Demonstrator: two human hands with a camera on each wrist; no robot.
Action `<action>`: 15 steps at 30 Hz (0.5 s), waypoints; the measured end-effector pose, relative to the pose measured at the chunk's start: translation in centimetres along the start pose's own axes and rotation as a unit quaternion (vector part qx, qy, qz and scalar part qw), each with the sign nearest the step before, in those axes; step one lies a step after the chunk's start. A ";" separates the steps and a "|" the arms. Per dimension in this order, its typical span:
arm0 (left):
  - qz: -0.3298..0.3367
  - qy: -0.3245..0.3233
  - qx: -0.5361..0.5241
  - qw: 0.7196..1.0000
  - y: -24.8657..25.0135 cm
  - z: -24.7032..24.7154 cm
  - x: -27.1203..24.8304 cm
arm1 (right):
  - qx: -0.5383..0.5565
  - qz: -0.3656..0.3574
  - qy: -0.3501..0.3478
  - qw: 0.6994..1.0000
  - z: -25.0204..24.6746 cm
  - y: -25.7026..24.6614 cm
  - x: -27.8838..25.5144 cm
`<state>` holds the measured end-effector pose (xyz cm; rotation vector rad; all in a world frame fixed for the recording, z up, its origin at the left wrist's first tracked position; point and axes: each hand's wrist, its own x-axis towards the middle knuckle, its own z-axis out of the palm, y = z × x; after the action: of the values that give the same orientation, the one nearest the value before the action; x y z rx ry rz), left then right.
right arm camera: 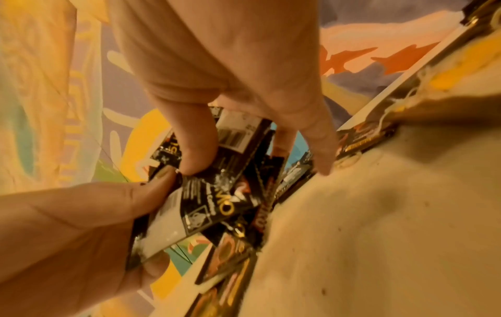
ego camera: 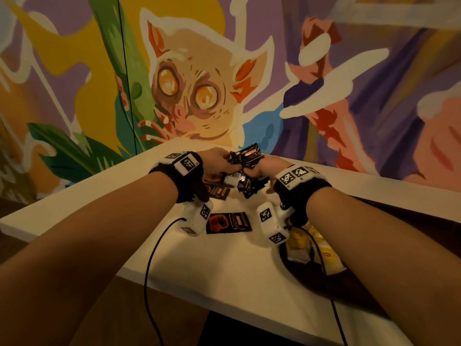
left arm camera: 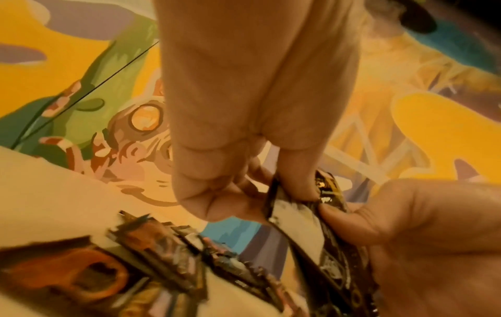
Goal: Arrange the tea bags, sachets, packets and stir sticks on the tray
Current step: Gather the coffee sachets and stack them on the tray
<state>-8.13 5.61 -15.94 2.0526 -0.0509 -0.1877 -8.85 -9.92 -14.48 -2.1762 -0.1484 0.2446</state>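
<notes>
I hold a small bunch of black packets (ego camera: 245, 156) up over the far part of the white table (ego camera: 74, 203). My left hand (ego camera: 217, 162) and my right hand (ego camera: 259, 168) are close together, and both pinch this same bunch with curled fingers. In the left wrist view my thumb and fingers squeeze the top edge of one black packet. In the right wrist view my thumb presses a packet against my finger. I think I am gathering the black packets into a neat stack, so the job looks only partly done. More black packets (ego camera: 239, 182) lie in a loose heap on the table right under my hands. One more black packet with an orange cup on it (ego camera: 228, 222) lies flat by itself, nearer to me. The dark tray (ego camera: 349, 285) sits on my right side, near the table edge. Some yellow sachets (ego camera: 303, 239) already lie in it, partly hidden by my right arm. I cannot tell how tidy they are. None of the black packets seem to be on the tray yet. I cannot see any stir sticks at all.
</notes>
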 end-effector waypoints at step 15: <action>0.182 -0.272 -0.480 0.814 6.0 8.3 -2.4 | 0.439 -0.015 0.003 0.899 -7.8 2.2 -6.0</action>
<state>-11.49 -4.24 -14.20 0.8955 -0.5808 -0.4494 -12.82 -18.57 -11.20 -1.2718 -0.0472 0.2272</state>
